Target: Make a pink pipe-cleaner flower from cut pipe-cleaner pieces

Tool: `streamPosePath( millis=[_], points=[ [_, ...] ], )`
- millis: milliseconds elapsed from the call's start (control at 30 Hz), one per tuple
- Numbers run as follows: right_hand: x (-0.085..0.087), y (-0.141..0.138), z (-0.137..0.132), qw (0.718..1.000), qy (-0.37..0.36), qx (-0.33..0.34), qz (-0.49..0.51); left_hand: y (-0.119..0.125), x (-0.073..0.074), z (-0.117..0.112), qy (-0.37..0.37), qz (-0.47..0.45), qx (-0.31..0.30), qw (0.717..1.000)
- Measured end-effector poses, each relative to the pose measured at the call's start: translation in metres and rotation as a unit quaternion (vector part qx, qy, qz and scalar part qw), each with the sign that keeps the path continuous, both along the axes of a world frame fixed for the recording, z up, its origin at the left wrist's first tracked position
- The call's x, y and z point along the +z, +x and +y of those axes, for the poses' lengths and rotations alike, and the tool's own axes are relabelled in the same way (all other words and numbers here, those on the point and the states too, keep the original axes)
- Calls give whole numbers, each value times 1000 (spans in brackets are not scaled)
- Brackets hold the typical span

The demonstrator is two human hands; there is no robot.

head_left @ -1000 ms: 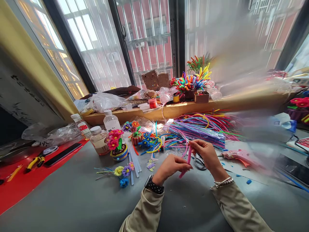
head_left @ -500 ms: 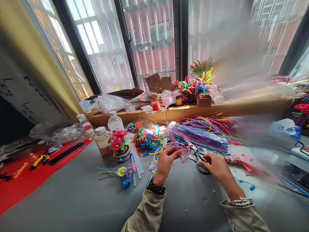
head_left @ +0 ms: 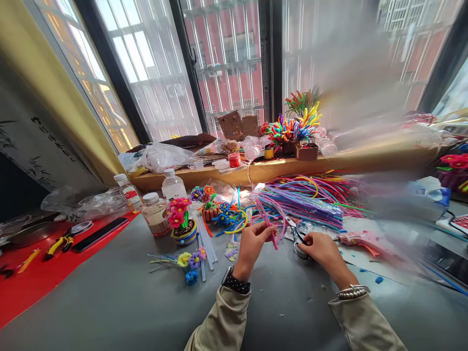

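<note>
My left hand [head_left: 252,247] pinches pink pipe cleaners [head_left: 280,214] between thumb and fingertips. They are bent into long loops that rise above the hand, with short ends poking out below the fingers. My right hand [head_left: 324,256] is closed at the black handles of a pair of scissors [head_left: 295,235], thumb and fingers on one handle. The blades of the scissors point away from me, toward the heap of pipe cleaners. How far the fingers go through the handle is hidden.
A heap of coloured pipe cleaners [head_left: 303,200] lies ahead. To the left are a small flower pot [head_left: 185,231], loose pipe-cleaner flowers [head_left: 193,261], clear glue sticks [head_left: 206,243] and bottles [head_left: 155,214]. A pink glue gun [head_left: 360,240] rests at the right.
My right hand has moved left and closed on the scissors' handles, and the scissors have shifted slightly. The pink loops in my left hand have tilted a little.
</note>
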State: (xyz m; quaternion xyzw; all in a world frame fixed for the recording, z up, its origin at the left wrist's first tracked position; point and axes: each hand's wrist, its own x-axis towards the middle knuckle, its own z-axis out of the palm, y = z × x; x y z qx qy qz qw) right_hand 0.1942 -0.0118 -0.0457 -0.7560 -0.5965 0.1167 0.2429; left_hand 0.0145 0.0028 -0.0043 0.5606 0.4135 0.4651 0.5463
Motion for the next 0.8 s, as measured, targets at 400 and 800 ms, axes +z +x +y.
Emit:
streamPosePath(
  millis=[400, 800],
  points=[
    [-7, 7, 4, 951, 36, 54, 302, 27, -27, 20, -26, 148, -88, 985],
    [-9, 10, 4, 880, 150, -22, 450, 42, -31, 30, 3, 204, -71, 976]
  ],
)
